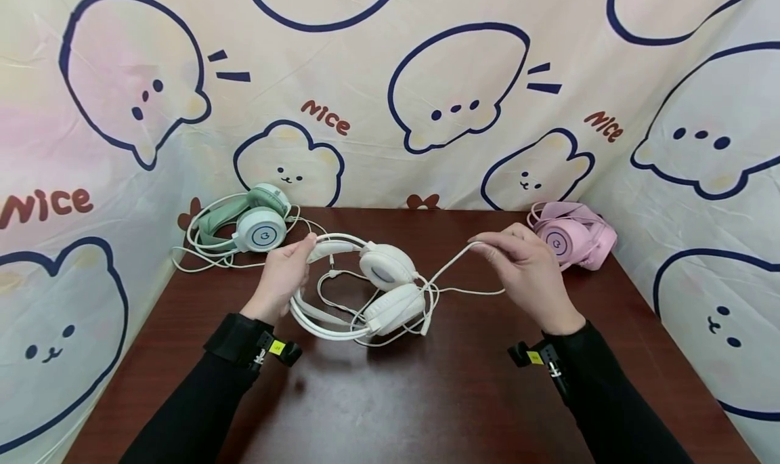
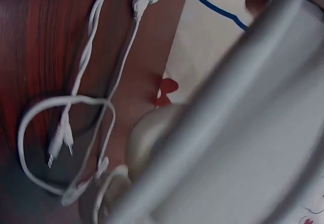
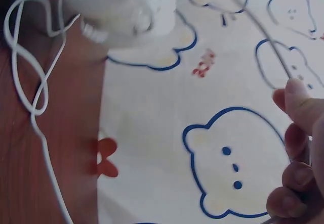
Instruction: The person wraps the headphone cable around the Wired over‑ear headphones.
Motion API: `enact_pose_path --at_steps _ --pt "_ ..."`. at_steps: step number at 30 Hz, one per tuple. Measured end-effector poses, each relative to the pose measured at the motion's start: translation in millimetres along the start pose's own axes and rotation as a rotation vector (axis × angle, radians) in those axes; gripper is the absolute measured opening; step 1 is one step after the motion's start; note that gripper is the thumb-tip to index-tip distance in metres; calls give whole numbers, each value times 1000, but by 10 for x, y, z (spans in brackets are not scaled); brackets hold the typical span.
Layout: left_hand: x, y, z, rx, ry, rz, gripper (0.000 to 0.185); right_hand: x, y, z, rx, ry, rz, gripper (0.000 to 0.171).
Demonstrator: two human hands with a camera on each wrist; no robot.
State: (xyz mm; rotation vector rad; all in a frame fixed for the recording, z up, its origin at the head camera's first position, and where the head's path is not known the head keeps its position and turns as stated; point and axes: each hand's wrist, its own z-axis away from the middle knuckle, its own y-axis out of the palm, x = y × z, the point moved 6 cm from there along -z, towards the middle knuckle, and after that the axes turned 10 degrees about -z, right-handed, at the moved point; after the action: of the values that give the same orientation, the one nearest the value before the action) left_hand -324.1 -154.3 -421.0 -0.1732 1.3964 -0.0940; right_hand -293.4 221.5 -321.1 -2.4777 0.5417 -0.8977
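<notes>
At table (image 1: 451,403), left grip (image 1: 282,273) holding headphones (image 1: 396,309), right grip (image 1: 531,271) pinching cable (image 1: 451,262)

At the frame's centre we see smooth, plastic-looking white headphones (image 1: 395,309); below them, a glossy, wood-grained tabletop (image 1: 426,396); across the top, a faintly creased cloth backdrop (image 1: 359,64); at lower left, a matt black fabric sleeve (image 1: 195,393).

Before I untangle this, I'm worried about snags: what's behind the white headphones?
Through the opening in the white headphones, white cable and brown tabletop show. Anything directly behind the ear cups is covered.
</notes>
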Motion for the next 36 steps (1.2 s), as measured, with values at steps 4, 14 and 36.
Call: enact_pose_path --at_steps 4,14,36 --pt "44 81 19 148 -23 -50 58 -134 33 -15 -40 52 39 16" --pt "116 293 102 323 36 -192 34 -323 274 -51 5 120 88 13" --pt "152 650 257 488 88 -228 27 -370 853 60 253 213 10 10"
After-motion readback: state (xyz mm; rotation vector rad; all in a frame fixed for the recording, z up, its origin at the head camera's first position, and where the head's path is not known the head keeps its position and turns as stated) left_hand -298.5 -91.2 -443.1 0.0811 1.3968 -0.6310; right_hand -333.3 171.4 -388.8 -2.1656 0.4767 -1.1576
